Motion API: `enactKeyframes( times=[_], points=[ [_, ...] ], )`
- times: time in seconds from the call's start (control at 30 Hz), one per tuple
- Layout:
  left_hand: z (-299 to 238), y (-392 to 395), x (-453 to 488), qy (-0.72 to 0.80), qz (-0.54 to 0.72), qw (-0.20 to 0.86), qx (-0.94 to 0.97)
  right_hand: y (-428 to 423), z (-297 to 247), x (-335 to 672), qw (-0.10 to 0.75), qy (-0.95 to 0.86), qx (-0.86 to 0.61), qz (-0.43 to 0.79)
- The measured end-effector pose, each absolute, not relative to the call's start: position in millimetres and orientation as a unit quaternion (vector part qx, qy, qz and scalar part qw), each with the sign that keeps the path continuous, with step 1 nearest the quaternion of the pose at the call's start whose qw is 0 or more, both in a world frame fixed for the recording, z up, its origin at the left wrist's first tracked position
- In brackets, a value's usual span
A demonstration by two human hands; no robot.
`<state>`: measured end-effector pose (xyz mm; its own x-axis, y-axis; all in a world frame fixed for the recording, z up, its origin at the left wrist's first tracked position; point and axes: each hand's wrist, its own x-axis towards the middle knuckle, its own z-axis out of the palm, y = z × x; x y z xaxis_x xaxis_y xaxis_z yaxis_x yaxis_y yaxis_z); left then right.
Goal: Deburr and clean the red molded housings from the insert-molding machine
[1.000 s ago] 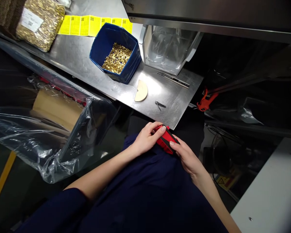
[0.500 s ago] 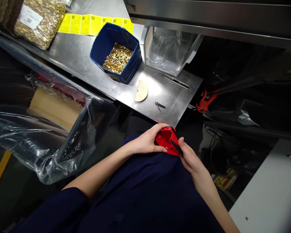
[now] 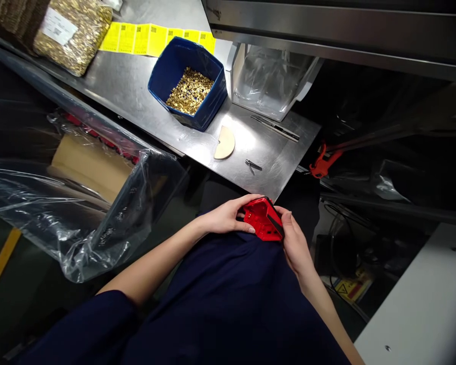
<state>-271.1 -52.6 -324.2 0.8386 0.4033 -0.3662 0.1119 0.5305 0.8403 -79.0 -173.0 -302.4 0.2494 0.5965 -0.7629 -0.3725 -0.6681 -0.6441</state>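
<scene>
A hollow red plastic housing with black edging (image 3: pixel 259 219) is held close to my body, its inside turned up toward me. My left hand (image 3: pixel 230 217) is closed on its left side, thumb along the lower rim. On the other side my right hand (image 3: pixel 294 238) grips the black-edged wall, with the thumb upright beside it and the other fingers partly hidden behind. Small brass-coloured spots show inside the housing. Beyond it on the metal bench (image 3: pixel 266 182) lie nail clippers (image 3: pixel 253 165) and a tan half-round disc (image 3: pixel 225 143).
A blue bin (image 3: pixel 213 104) holds many small brass parts. Nearby are a grey tray (image 3: pixel 266 104), a pen-like tool (image 3: pixel 275 128), yellow labels (image 3: pixel 131 38) and a bag of brass parts (image 3: pixel 74 38). A plastic-lined box (image 3: pixel 95 167) stands left; an orange-handled tool (image 3: pixel 323 161) hangs right.
The red housing has tilted a little, showing more of its inside. My right thumb has shifted slightly along its edge. The whole view has moved slightly, so the bench appears further right.
</scene>
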Motion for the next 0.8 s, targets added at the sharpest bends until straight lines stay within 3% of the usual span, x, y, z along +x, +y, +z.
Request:
enactKeyframes(
  times=[0.2, 0.27, 0.4, 0.57, 0.7, 0.8],
  points=[
    [-327.0, -56.3, -272.0, 0.282, 0.086, 0.836, 0.462, -179.1, -306.8, -71.2, 0.474, -0.14, -0.732, 0.47],
    [-326.7, -56.1, -272.2, 0.282, 0.088, 0.833, 0.469, -179.9, -302.5, -65.5, 0.448, -0.2, -0.723, 0.486],
    [-317.2, -51.4, -274.0, 0.28, 0.106, 0.781, 0.548, -173.3, -286.4, -50.9, 0.316, -0.343, -0.67, 0.578],
    [-289.7, -37.3, -283.9, 0.272, 0.142, 0.71, 0.634, -148.1, -260.9, -38.4, 0.195, -0.503, -0.656, 0.527],
    [-282.6, -23.0, -301.8, 0.257, 0.177, 0.735, 0.603, -123.7, -247.6, -40.9, 0.2, -0.567, -0.622, 0.501],
    [-294.8, -20.5, -315.7, 0.291, 0.216, 0.816, 0.451, -104.6, -243.4, -56.0, 0.241, -0.589, -0.57, 0.52]
  ],
)
